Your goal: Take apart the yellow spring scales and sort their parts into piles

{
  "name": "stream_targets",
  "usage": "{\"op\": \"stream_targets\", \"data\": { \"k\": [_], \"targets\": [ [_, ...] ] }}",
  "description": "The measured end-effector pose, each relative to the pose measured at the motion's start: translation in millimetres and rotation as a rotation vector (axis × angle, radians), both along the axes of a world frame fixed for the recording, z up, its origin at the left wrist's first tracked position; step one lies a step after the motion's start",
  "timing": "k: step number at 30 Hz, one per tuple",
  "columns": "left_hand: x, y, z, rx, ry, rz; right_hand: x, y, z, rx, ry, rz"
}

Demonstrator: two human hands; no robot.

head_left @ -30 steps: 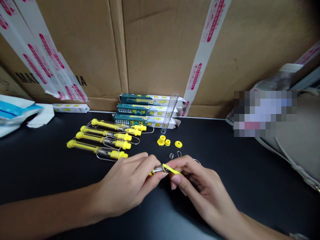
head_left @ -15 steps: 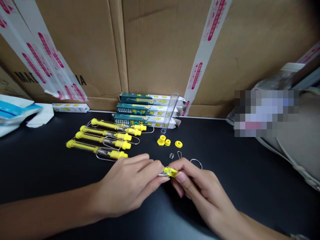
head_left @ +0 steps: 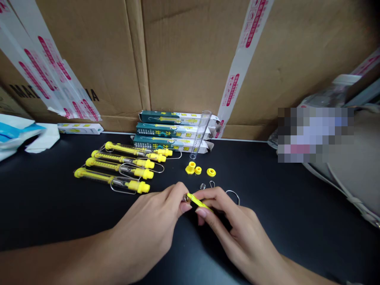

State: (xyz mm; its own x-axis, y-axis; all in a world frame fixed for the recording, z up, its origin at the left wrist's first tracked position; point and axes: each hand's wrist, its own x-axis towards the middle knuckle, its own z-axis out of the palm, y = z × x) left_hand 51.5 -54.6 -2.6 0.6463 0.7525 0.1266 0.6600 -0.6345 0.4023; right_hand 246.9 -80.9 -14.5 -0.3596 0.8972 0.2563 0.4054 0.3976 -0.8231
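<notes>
My left hand (head_left: 154, 217) is closed around a metal spring (head_left: 185, 198), with one end of the coil showing at the fingertips. My right hand (head_left: 234, 217) pinches a narrow yellow plastic piece (head_left: 197, 201), whose tip meets the spring; most of the piece is hidden by the fingers. Just beyond the hands lie a short loose spring (head_left: 202, 186), a small wire hook (head_left: 211, 184) and a larger wire loop (head_left: 234, 194). Farther back are a yellow end cap (head_left: 190, 168), a small yellow collar (head_left: 198, 170) and a yellow ring (head_left: 211, 172).
Several assembled yellow spring scales (head_left: 102, 178) lie at left. A clear tube (head_left: 200, 136) stands against printed boxes (head_left: 166, 141) before a cardboard carton (head_left: 190, 59). At right are a plastic bottle (head_left: 325, 95) and a beige bag (head_left: 353, 166); white-and-blue packaging (head_left: 18, 134) lies far left.
The yellow piece has tilted, and its tip has shifted slightly left. My left fingers have curled further over the spring, and my left hand has turned. The view has shifted a little.
</notes>
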Motion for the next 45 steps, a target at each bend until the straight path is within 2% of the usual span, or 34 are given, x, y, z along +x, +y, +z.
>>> {"op": "stream_targets", "data": {
  "k": [2,7,12,22,25,33,36,39,45],
  "targets": [
    [0,0,-1.6,-0.028,-0.076,0.0,1,0,0.1,-0.015,-0.003,-0.002],
    [0,3,-2.4,0.106,-0.156,-0.06,1,1,1.6,-0.074,-0.013,0.01],
    [1,2,0.5,0.139,-0.202,-0.06,2,1,2.0,-0.107,-0.048,0.045],
    [-1,1,1.4,0.179,-0.209,-0.09,-1,-1,3.1,0.005,-0.076,0.084],
    [-2,1,2.3,0.176,-0.193,-0.11,-2,-1,4.7,-0.071,-0.031,0.095],
    [-4,0,1.0,0.22,-0.204,-0.159,6,4,5.3,-0.449,0.234,0.212],
    [-3,-1,1.2,0.225,-0.218,-0.171,7,5,6.2,-0.518,0.297,0.228],
    [-3,-1,2.6,0.209,-0.223,-0.187,6,3,10.2,-0.478,0.211,0.215],
    [-5,-2,4.2,0.135,-0.276,-0.167,3,-2,11.5,-0.276,0.016,0.12]
  ]
}}
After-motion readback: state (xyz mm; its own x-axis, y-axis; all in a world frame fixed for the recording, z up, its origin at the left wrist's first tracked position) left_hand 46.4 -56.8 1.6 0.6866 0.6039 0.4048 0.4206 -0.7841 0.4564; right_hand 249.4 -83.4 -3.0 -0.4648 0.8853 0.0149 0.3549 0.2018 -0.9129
